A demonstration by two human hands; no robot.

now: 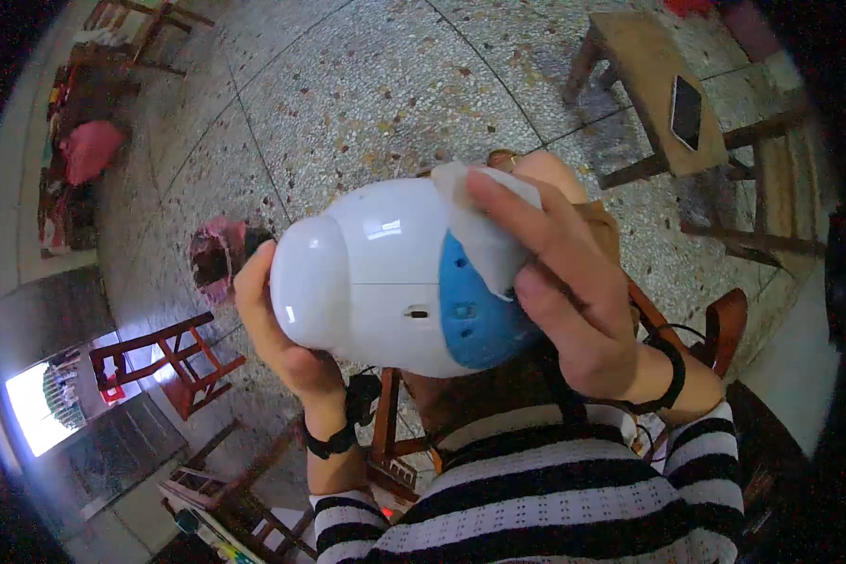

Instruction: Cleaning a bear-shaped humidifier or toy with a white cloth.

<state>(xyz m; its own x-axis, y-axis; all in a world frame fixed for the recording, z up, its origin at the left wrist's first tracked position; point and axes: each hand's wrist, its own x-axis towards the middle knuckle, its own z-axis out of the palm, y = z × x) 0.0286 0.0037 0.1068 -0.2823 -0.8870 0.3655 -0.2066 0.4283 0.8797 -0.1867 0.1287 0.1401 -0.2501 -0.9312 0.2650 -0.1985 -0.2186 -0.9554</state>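
Observation:
A rounded white plastic device [395, 247] with a blue end panel [469, 338] lies sideways before my chest. Its narrower white cap end [310, 282] rests in my left hand [282, 331], whose fingers wrap around it from the left. A small slot and several dark holes or screws show on the near face; what the device is, I cannot tell. My right hand [578, 303] presses a crumpled whitish cloth or wipe [490, 233] against the blue end, covering part of it.
At the upper right, a wooden bench [648, 92] bears a smartphone [686, 113]. A pink-lined bin [218, 257] stands on the speckled terrazzo floor [366, 92] beyond my left hand. Wooden stools [176, 359] are at the left, near a bright doorway [42, 405]. Pink cloth [92, 149] hangs further up.

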